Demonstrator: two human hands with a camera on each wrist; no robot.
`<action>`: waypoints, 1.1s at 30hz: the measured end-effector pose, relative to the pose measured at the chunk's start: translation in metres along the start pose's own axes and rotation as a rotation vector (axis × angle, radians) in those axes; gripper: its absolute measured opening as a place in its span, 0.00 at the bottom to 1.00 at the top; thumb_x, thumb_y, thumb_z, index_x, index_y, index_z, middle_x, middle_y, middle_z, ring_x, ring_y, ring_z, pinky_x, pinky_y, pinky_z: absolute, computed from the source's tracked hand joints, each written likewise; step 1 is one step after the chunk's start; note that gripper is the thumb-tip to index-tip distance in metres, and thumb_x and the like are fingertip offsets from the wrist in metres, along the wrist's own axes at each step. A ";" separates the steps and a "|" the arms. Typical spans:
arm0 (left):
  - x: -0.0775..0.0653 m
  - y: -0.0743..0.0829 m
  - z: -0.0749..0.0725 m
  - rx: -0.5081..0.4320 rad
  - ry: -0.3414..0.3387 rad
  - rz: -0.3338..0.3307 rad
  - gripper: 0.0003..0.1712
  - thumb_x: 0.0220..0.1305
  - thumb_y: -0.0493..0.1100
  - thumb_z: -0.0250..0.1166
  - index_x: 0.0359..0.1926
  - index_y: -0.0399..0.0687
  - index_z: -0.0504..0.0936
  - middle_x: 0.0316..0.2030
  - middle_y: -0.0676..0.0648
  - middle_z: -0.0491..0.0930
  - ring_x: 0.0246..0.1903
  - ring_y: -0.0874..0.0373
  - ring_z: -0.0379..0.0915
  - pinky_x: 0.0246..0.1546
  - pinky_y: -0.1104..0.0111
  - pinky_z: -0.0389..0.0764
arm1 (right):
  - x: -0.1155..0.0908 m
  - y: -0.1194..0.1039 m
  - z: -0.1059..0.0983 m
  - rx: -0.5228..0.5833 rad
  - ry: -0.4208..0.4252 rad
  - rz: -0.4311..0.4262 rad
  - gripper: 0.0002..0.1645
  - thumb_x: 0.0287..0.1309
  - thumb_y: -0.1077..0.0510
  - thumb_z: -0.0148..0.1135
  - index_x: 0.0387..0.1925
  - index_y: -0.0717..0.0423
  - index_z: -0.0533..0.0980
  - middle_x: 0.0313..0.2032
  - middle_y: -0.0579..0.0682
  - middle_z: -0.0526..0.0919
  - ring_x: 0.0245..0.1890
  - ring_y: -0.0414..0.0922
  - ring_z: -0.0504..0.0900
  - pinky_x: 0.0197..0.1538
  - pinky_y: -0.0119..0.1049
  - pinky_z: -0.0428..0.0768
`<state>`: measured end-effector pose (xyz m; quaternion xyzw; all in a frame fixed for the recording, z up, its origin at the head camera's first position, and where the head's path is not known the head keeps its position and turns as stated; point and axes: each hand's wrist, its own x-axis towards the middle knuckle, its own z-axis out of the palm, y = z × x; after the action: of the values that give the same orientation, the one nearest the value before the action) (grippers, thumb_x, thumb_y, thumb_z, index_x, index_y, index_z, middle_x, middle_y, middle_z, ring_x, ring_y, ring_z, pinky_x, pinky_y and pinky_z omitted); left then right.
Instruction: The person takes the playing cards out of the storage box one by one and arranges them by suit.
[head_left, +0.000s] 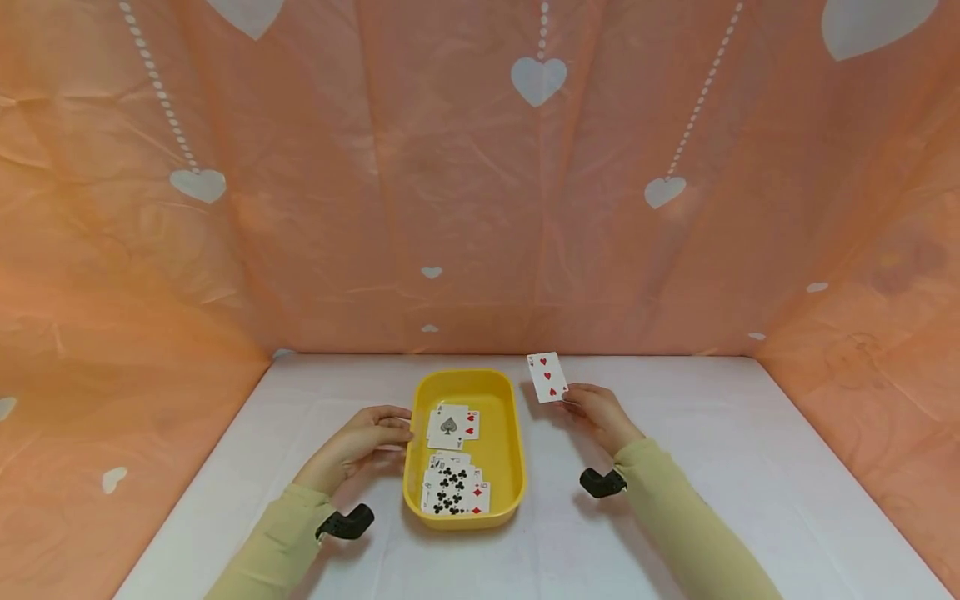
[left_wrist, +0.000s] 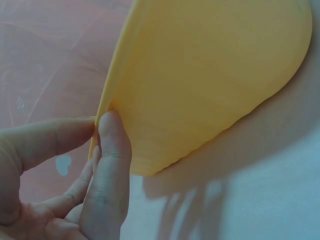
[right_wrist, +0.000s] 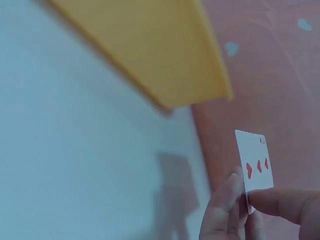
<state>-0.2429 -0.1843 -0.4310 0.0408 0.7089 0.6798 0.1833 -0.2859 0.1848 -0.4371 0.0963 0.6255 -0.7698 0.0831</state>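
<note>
My left hand pinches the left rim of a yellow tray. In the left wrist view, one finger of that hand meets the rim from one side and another lies against the outer wall. To the right of the tray, my right hand holds a three of hearts card above the white surface. Its thumb presses the card's lower edge against the fingers in the right wrist view. Face-up cards lie inside the tray: an ace of spades partly covers a heart card, and clubs cards overlap a diamond card.
A white-covered table spreads around the tray. Orange cloth with white hearts stands behind it and along both sides. A black wrist device sits at the left sleeve and another black device at the right.
</note>
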 end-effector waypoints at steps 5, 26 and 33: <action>0.001 0.001 0.000 -0.017 -0.001 -0.017 0.28 0.61 0.30 0.62 0.59 0.23 0.63 0.42 0.36 0.79 0.36 0.50 0.80 0.39 0.59 0.82 | -0.001 0.011 -0.004 0.074 0.011 0.076 0.20 0.62 0.69 0.50 0.54 0.78 0.67 0.34 0.57 0.82 0.32 0.44 0.82 0.50 0.39 0.79; 0.004 0.000 -0.001 -0.003 -0.006 -0.009 0.27 0.60 0.29 0.61 0.58 0.23 0.64 0.40 0.38 0.80 0.34 0.52 0.81 0.39 0.60 0.82 | -0.006 0.021 0.000 0.042 0.047 0.072 0.22 0.62 0.74 0.51 0.55 0.83 0.63 0.33 0.61 0.80 0.29 0.45 0.83 0.45 0.41 0.81; 0.004 -0.001 0.000 0.002 0.010 -0.027 0.27 0.60 0.30 0.62 0.58 0.24 0.65 0.37 0.41 0.80 0.33 0.53 0.81 0.38 0.61 0.82 | -0.003 0.021 0.005 -0.007 0.083 0.095 0.23 0.61 0.73 0.53 0.56 0.82 0.62 0.35 0.62 0.79 0.29 0.44 0.83 0.43 0.38 0.82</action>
<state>-0.2469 -0.1832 -0.4329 0.0280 0.7111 0.6767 0.1886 -0.2776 0.1757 -0.4557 0.1573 0.6258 -0.7581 0.0939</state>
